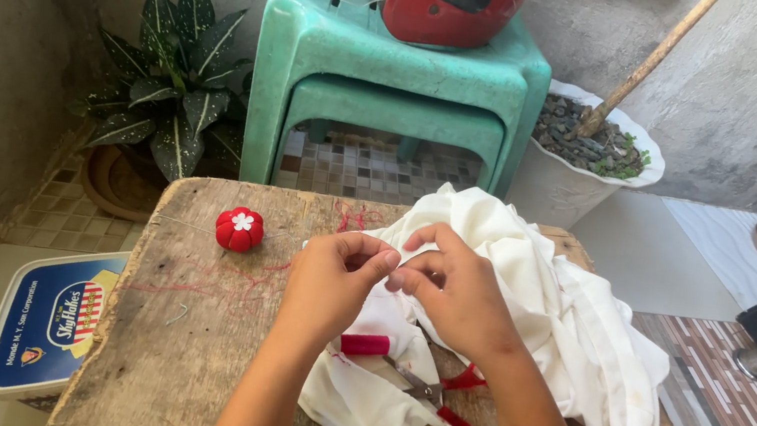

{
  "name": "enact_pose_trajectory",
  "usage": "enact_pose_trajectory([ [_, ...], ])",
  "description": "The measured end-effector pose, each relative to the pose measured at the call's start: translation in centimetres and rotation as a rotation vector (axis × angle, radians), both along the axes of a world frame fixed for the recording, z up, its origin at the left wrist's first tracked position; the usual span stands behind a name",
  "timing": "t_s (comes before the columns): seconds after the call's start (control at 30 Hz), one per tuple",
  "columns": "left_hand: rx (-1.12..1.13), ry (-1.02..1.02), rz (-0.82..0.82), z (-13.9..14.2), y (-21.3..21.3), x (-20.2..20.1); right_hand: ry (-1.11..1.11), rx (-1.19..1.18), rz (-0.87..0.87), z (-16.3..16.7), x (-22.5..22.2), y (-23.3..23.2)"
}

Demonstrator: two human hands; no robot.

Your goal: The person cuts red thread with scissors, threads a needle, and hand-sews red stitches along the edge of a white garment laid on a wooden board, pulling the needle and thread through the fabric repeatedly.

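Left fingers (378, 261): I see them pinched shut on a fold of the white cloth (570, 345), tips touching those of the other hand.
Right fingers (420, 250): clenched on the same fold, thumb and forefinger pressed together.
Left hand (332, 282): above the worktop's middle.
Right hand (457, 291): just beside it, over the cloth.
White cloth: heaped from the worktop's middle to its right edge.
Red thread spool (365, 345): under my wrists, on the cloth.
Red-handled scissors (453, 412): near the front edge, lying partly on the cloth.
Red pincushion (239, 229): towards the far left corner, well apart.
Worktop (185, 345): worn wood.
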State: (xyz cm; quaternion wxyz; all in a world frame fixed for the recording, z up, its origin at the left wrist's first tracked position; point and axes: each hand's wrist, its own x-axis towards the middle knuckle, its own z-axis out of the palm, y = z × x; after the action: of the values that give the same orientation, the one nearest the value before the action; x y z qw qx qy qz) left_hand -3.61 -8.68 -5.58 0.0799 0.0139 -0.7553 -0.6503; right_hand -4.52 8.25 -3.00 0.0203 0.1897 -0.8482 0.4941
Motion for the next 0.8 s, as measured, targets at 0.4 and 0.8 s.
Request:
enact_pose_trajectory([
  [0.4,0.028,0.061,0.116,0.1,1.4,0.3,-0.143,-0.463,0.039,-3.4,-1.9,-0.1],
  [0.8,0.037,0.125,0.176,0.9,1.3,0.7,-0.012,-0.377,-0.049,-2.1,-1.1,-0.1],
])
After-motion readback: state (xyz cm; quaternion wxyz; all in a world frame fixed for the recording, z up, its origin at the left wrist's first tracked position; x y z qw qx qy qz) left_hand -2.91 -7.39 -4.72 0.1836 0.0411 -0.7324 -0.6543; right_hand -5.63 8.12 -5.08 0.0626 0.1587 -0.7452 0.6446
